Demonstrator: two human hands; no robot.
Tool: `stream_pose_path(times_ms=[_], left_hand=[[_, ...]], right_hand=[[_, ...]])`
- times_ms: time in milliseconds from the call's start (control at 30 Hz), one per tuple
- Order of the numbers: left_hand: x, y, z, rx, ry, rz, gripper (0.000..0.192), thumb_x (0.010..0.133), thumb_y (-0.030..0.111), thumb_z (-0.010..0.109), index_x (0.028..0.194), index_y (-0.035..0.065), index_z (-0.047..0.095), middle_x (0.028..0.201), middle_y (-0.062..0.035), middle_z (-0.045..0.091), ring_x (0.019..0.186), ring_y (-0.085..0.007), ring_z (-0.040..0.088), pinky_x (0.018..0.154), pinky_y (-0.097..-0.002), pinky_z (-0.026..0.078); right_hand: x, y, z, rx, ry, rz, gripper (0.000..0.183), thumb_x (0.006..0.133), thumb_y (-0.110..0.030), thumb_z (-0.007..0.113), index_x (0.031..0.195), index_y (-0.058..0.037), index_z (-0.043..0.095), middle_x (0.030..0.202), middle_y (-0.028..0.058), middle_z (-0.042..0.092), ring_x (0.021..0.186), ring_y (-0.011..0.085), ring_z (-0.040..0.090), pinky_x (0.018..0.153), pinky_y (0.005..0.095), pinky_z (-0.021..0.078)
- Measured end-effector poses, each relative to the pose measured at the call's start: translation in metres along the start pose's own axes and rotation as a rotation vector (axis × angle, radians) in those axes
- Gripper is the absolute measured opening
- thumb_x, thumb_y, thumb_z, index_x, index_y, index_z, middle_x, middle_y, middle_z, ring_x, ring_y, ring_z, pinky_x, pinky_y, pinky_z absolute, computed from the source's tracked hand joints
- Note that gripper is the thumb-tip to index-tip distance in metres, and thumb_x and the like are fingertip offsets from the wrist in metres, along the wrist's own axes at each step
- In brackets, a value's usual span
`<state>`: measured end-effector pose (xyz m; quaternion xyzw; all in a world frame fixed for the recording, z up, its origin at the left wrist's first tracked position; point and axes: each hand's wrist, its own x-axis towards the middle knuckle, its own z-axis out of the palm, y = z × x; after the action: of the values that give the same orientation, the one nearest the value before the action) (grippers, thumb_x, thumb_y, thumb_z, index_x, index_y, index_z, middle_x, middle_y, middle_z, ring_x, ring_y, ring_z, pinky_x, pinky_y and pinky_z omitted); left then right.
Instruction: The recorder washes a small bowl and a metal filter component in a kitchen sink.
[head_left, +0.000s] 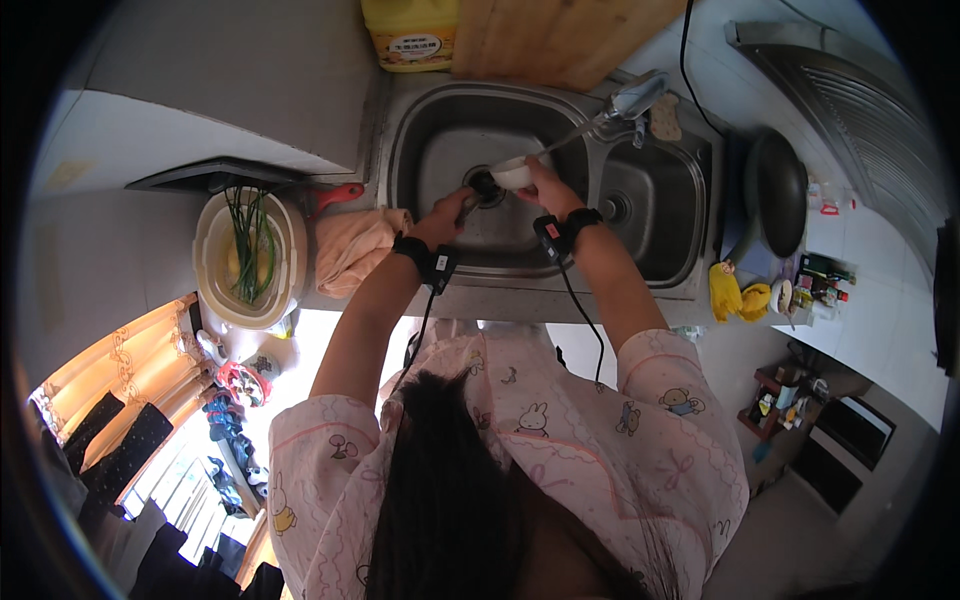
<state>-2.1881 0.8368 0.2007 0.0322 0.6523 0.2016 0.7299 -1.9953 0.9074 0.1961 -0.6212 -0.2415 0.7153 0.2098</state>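
Observation:
Over the larger basin of a stainless steel double sink (442, 154), my right hand (551, 191) grips a small white bowl (514, 174) by its rim, with the bowl tilted. A stream of water runs from the faucet (636, 96) towards the bowl. My left hand (448, 217) is closed around a slim, light-coloured handle (469, 206) whose far end lies near the drain. A dark, rounded thing (482, 181) shows beside the bowl at the drain; whether it belongs to the handled tool cannot be told.
Left of the sink lie a folded peach towel (360, 247), a red-handled tool (339, 196) and a pale basin (289, 296) with green stalks. Behind stand a yellow detergent jug (412, 37) and a wooden board (525, 37). A dark pan (780, 191) and yellow gloves (724, 294) are at the right.

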Motion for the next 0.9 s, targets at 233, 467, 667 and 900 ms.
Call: stream_pose_path(times_ms=[233,467,667,900], left_hand=[[-0.002,0.001,-0.005,-0.005,-0.005,-0.024,0.042,0.070,0.044,0.056,0.101,0.0168,0.049,0.103,-0.0003,0.045,0.095,-0.0155,0.038,0.081,-0.0327,0.033],[-0.004,-0.002,-0.001,-0.017,-0.007,-0.036,0.040,0.072,0.043,0.053,0.101,0.0164,0.048,0.103,0.0012,0.045,0.095,-0.0141,0.038,0.082,-0.0331,0.033],[0.006,-0.009,-0.004,-0.019,-0.019,-0.003,0.037,0.074,0.042,0.052,0.100,0.0160,0.048,0.099,0.0013,0.047,0.093,-0.0139,0.039,0.082,-0.0349,0.033],[0.012,-0.013,-0.001,0.006,-0.025,-0.034,0.039,0.073,0.043,0.052,0.100,0.0160,0.048,0.100,0.0010,0.047,0.094,-0.0147,0.039,0.081,-0.0349,0.033]], right_hand=[[0.001,-0.010,0.007,0.019,-0.023,-0.028,0.045,0.081,-0.040,0.043,0.108,-0.0035,0.042,0.100,0.0107,0.048,0.084,0.0201,0.050,0.069,0.0304,0.0461],[0.015,-0.014,0.010,-0.028,0.026,0.007,0.048,0.079,-0.040,0.046,0.113,-0.0081,0.036,0.101,0.0091,0.046,0.085,0.0202,0.049,0.069,0.0312,0.0461],[0.017,-0.016,0.012,-0.088,0.104,-0.010,0.047,0.075,-0.032,0.048,0.111,-0.0030,0.039,0.092,0.0119,0.052,0.076,0.0217,0.055,0.058,0.0310,0.0483],[0.023,-0.024,0.021,-0.099,0.026,-0.126,0.045,0.074,-0.033,0.051,0.102,0.0022,0.045,0.086,0.0118,0.054,0.068,0.0198,0.056,0.055,0.0299,0.0486]])
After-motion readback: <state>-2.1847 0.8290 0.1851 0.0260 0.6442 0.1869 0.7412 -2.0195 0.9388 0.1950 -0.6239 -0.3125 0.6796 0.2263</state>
